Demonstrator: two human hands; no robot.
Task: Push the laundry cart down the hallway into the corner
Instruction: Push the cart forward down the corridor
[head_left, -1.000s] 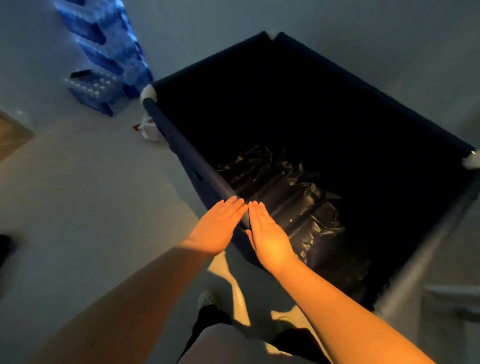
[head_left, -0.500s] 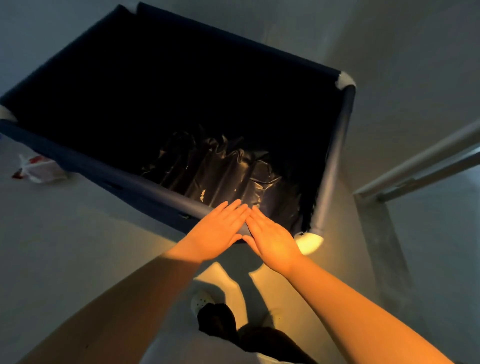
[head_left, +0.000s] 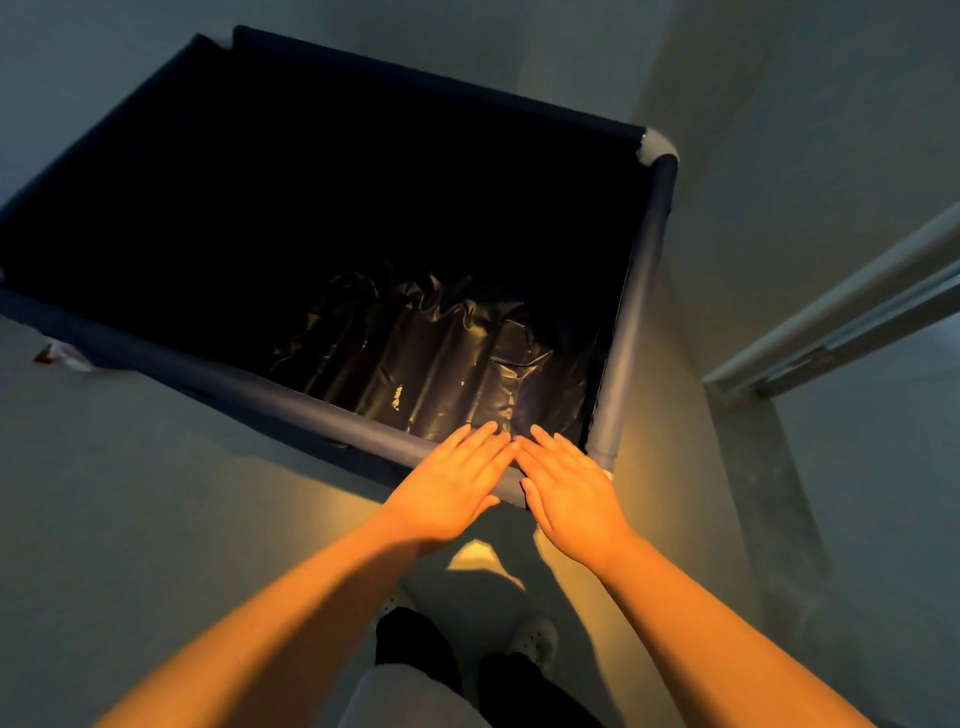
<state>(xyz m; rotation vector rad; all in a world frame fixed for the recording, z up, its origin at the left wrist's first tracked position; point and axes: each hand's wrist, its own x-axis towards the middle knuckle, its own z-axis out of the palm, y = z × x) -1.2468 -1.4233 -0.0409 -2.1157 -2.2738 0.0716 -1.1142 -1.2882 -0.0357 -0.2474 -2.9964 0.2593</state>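
The laundry cart (head_left: 249, 387) is a large dark blue fabric bin with padded rails, seen from above. A crumpled black plastic bag (head_left: 441, 358) lies at its bottom. My left hand (head_left: 447, 486) and my right hand (head_left: 569, 493) rest flat, palms down, side by side on the near rail. They sit close to the cart's near right corner, with fingertips almost touching. Neither hand wraps around the rail. The cart's far right corner (head_left: 657, 150) stands close to the pale wall.
Pale walls (head_left: 805, 156) run behind and to the right of the cart. A white door frame (head_left: 831, 332) crosses the right side. A small white and red object (head_left: 60, 356) lies on the floor by the cart's left side. My shoes (head_left: 535, 634) are below.
The cart has swung round and rolled closer to the walls. The blue packs of bottles have left the view. My hands now sit nearer the rail's right corner.
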